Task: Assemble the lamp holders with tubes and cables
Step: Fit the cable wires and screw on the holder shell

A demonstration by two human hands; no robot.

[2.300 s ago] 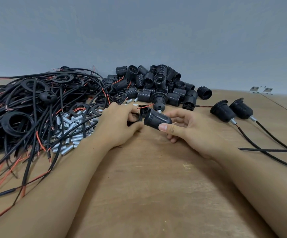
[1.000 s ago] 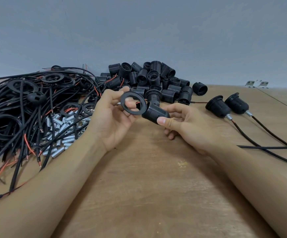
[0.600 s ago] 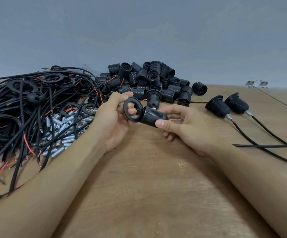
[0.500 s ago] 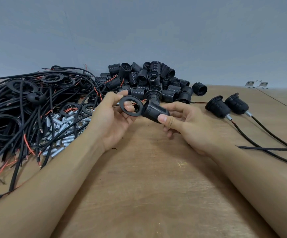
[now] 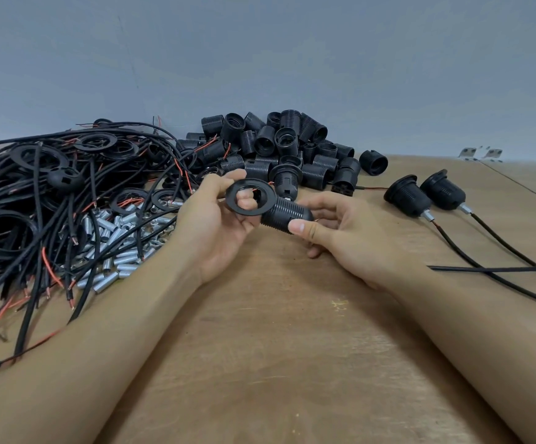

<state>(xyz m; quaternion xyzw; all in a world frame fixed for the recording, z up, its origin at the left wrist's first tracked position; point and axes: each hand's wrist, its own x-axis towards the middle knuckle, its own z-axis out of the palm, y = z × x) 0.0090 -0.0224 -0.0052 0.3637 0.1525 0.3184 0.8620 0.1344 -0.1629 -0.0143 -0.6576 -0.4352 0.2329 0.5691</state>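
Observation:
A black threaded lamp holder point(image 5: 287, 214) lies sideways between my hands above the wooden table. My right hand point(image 5: 340, 238) grips its right end with thumb and fingers. My left hand point(image 5: 215, 219) pinches a flat black ring point(image 5: 250, 198) held at the holder's left end; I cannot tell whether the ring sits on the thread. A thin red wire shows by my right fingers. Loose silver tubes point(image 5: 116, 238) lie to the left beneath a tangle of black and red cables point(image 5: 36, 200).
A heap of black holder shells point(image 5: 279, 149) stands behind my hands. Two finished lamp holders point(image 5: 426, 195) with tubes and cables lie at the right, their cables trailing toward the near right edge. More black rings point(image 5: 2, 230) lie among the cables. A grey wall is behind.
My left hand picked a black ring from the pile and brought it to the holder's left end. My right hand kept its grip on the holder, which tilted slightly.

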